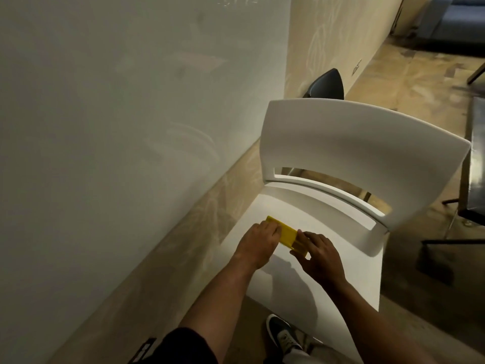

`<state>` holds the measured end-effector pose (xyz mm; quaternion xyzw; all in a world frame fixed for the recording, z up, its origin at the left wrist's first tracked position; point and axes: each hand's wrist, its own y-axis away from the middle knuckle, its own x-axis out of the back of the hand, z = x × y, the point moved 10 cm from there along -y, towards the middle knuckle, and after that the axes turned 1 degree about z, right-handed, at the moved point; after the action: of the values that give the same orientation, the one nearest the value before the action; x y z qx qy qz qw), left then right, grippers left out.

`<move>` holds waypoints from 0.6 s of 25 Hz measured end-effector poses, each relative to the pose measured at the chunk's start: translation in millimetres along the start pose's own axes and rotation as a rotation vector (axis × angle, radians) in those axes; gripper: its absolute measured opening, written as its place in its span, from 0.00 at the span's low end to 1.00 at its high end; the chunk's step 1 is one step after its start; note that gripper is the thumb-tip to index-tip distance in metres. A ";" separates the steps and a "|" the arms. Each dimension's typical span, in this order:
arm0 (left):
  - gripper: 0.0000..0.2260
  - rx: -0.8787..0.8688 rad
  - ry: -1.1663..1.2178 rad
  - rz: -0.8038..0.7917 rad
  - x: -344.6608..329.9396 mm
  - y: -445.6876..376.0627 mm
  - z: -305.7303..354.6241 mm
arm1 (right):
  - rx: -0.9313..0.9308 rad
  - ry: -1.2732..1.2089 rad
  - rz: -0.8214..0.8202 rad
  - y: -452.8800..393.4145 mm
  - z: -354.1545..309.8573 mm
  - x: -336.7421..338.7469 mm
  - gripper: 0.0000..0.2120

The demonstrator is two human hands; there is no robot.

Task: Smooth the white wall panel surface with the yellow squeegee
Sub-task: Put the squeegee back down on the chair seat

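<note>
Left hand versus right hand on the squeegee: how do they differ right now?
The left hand lies knuckles-up over the yellow squeegee's end nearer the white wall panel; the right hand pinches the opposite end, nearer the camera. The left covers more of the tool; the right grips just its corner. Both hold it over the white chair seat.

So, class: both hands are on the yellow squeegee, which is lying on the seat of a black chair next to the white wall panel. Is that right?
Not quite. The chair whose seat holds the yellow squeegee is white, not black, as the head view shows. The rest stands: the left hand and right hand are both on the squeegee, and the white wall panel is beside the chair.
</note>
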<state>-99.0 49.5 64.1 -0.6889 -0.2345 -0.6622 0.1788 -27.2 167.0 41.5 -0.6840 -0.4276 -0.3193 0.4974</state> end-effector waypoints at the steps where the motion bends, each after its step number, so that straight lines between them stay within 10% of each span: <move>1: 0.32 -0.009 0.006 -0.054 -12.3 -4.3 6.0 | -0.024 -0.001 -0.027 3.6 7.6 -3.2 0.33; 15: 0.34 0.033 0.198 -0.504 -103.1 -14.4 61.6 | -0.270 0.098 -0.361 44.0 71.5 -44.8 0.26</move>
<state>-57.4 86.8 -43.2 -0.5377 -0.3904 -0.7462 0.0416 -5.9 217.1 -36.6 -0.6404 -0.4716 -0.4906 0.3561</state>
